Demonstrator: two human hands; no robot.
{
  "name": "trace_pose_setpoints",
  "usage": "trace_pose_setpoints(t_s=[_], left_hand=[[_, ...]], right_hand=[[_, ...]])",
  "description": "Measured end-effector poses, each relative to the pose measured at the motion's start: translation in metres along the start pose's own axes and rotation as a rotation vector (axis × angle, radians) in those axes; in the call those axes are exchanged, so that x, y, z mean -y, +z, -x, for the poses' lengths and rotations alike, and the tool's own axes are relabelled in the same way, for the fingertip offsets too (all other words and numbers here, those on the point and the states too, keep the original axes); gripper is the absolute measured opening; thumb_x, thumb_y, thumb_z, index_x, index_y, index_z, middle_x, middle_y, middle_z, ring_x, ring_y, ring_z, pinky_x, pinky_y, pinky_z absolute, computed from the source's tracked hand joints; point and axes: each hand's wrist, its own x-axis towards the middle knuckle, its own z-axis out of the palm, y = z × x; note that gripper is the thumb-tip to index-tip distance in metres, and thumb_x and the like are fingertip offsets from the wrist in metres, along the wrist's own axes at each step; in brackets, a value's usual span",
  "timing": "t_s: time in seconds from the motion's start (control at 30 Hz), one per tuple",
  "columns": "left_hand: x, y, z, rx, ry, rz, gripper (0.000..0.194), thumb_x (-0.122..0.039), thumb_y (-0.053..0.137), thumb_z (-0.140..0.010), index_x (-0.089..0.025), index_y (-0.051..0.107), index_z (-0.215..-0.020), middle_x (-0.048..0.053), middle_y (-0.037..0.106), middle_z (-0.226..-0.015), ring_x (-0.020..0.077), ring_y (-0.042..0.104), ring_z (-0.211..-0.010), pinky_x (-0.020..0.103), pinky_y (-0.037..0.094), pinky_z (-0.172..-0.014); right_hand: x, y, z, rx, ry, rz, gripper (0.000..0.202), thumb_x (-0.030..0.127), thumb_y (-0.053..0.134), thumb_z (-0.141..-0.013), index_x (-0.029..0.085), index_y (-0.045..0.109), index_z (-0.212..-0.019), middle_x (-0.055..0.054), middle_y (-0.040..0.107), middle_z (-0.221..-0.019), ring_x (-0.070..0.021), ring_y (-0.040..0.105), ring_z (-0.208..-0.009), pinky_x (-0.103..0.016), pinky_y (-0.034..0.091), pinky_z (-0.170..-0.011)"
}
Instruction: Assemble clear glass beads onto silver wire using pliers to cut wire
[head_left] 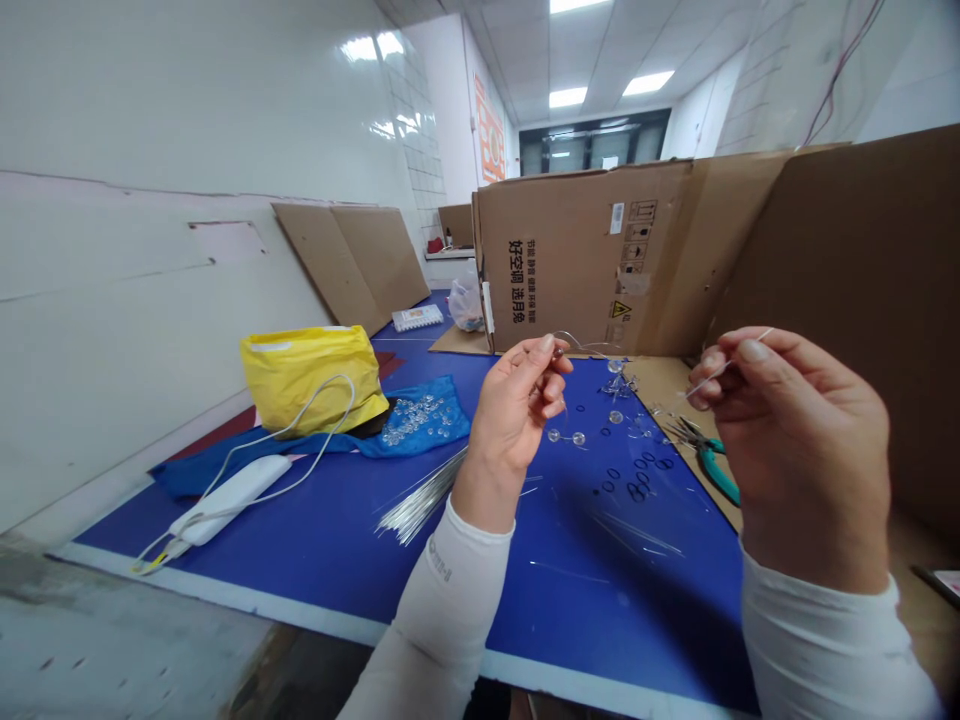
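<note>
My left hand (521, 415), raised over the table's middle, has its thumb and fingers closed on a small dark bead (558, 352). A thin wire (581, 345) curves away from that hand to the right. To the right and closer to the camera, my right hand (802, 450) pinches a thin pale wire (709, 380) between thumb and forefinger. Whether both wires are one piece I cannot tell. Clear round beads (578, 438) show just right of my left wrist. Pliers with teal handles (718, 475) lie partly hidden behind my right hand.
Black rings (637, 490) and loose wires lie on the blue tabletop (337, 560). Left of my arm are a wire bundle (424, 500), clear beads (420, 418) on blue cloth, a yellow bag (315, 380) and a white power strip (232, 500). A cardboard box (585, 260) stands behind.
</note>
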Motion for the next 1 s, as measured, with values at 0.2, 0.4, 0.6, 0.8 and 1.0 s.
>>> trace_pose_setpoints(t_s=[0.2,0.4,0.6,0.8,1.0], left_hand=[[0.0016,-0.0002,-0.0002,-0.064,0.064,0.076,0.015,-0.028,0.07,-0.087,-0.014,0.07,-0.084,-0.001,0.061,-0.071,-0.0002,0.045,-0.048,0.013,0.034,-0.041],[0.0019,-0.0001,-0.0008,-0.124,0.085,0.119,0.015,-0.03,0.07,-0.088,-0.015,0.069,-0.086,-0.002,0.061,-0.073,0.0002,0.048,-0.051,0.013,0.035,-0.044],[0.0013,0.0005,-0.001,-0.121,0.098,0.168,0.014,-0.028,0.068,-0.089,-0.014,0.068,-0.086,-0.002,0.062,-0.072,0.0003,0.048,-0.05,0.013,0.036,-0.044],[0.0028,0.0039,0.0013,-0.102,0.097,0.132,0.016,-0.03,0.071,-0.087,-0.014,0.068,-0.086,-0.002,0.061,-0.071,0.0006,0.049,-0.05,0.013,0.035,-0.043],[0.0035,0.0038,0.0017,-0.089,0.113,0.122,0.015,-0.029,0.07,-0.088,-0.014,0.069,-0.086,-0.002,0.062,-0.072,0.0007,0.049,-0.05,0.013,0.036,-0.043]], right_hand=[[-0.0009,0.0012,-0.0008,-0.004,0.018,-0.007,0.004,0.021,0.073,-0.084,0.019,0.075,-0.086,-0.002,0.065,-0.075,-0.0128,0.059,-0.065,-0.026,0.045,-0.056],[-0.0023,0.0019,-0.0012,-0.002,0.018,0.008,0.004,0.022,0.074,-0.082,0.018,0.075,-0.085,-0.003,0.065,-0.073,-0.0128,0.058,-0.064,-0.026,0.045,-0.055],[-0.0043,0.0027,0.0003,0.003,0.038,0.011,0.004,0.02,0.074,-0.082,0.018,0.075,-0.086,-0.003,0.066,-0.075,-0.0119,0.059,-0.063,-0.025,0.045,-0.056],[-0.0045,0.0022,0.0018,0.003,0.014,0.028,0.004,0.021,0.073,-0.085,0.018,0.075,-0.086,-0.003,0.066,-0.074,-0.0126,0.059,-0.063,-0.026,0.044,-0.056],[-0.0035,0.0042,0.0012,0.005,0.019,0.037,0.004,0.02,0.074,-0.083,0.018,0.076,-0.085,-0.004,0.066,-0.074,-0.0131,0.059,-0.063,-0.026,0.044,-0.055]])
